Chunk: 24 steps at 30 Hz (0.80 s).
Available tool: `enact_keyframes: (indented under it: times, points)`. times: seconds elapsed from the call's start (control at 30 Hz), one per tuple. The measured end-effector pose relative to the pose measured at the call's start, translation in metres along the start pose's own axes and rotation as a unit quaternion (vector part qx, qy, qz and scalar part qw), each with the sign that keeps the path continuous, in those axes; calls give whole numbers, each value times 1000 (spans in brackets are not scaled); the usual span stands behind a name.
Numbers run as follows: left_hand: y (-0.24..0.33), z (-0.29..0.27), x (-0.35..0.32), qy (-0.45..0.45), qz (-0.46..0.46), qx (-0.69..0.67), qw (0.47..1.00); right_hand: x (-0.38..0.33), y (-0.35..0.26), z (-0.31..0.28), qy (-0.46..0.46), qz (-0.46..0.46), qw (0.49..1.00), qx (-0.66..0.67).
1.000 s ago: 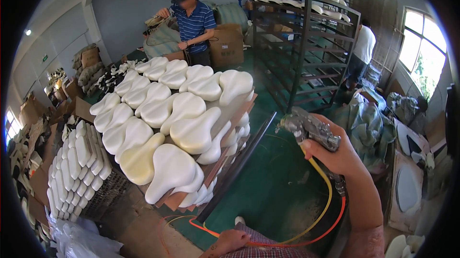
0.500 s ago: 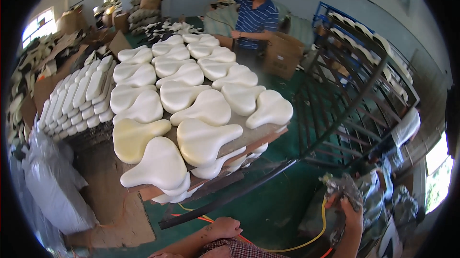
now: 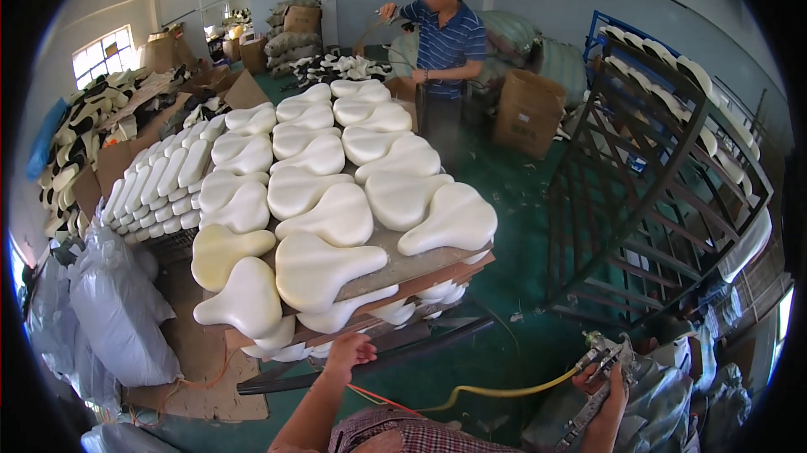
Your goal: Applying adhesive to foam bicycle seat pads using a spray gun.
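My left hand (image 3: 348,354) reaches to the near edge of the stacked board, its fingers loosely bent and apart, holding nothing. Just above it lie white foam bicycle saddle pads (image 3: 324,270) in rows on a brown board (image 3: 370,287), with more pads in a layer below. One pad at the near left is yellower (image 3: 225,256). Low on the right, my right hand (image 3: 607,390) is closed round a grimy metal spray gun (image 3: 622,354). A yellow hose (image 3: 504,389) runs from the gun across to the left.
A dark metal rack (image 3: 647,201) stands at the right. Across the pads, a person in a blue striped shirt (image 3: 450,41) works beside a cardboard box (image 3: 528,113). Long white pads (image 3: 160,176) are piled at the left, near grey plastic bags (image 3: 118,310). An orange hose trails over the floor.
My left hand has moved forward and left toward the pads, and its fingers have loosened. The view has shifted, and the right hand still holds the spray gun. The other person's raised arm has moved.
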<state>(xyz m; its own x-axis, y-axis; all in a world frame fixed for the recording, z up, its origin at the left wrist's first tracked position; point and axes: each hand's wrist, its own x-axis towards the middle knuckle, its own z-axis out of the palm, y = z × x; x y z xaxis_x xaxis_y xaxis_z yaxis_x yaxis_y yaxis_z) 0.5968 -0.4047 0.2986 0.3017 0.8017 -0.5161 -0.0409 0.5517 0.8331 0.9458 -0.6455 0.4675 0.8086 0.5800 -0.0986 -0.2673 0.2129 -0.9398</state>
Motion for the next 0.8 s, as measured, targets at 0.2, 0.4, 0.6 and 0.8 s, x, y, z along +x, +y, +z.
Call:
enact_keyframes:
  times: [0.2,0.4,0.6,0.8]
  points:
    - [-25,1,13,173,53,-272,945,69,-25,-63,-35,-8,999,0]
    - [-20,-25,29,301,52,-436,847,105,-31,-64,22,22,998,46]
    - [-20,-47,38,371,52,-449,811,127,-9,-20,-24,38,998,31]
    - [-11,-85,63,393,98,-444,799,133,8,70,-78,24,997,3]
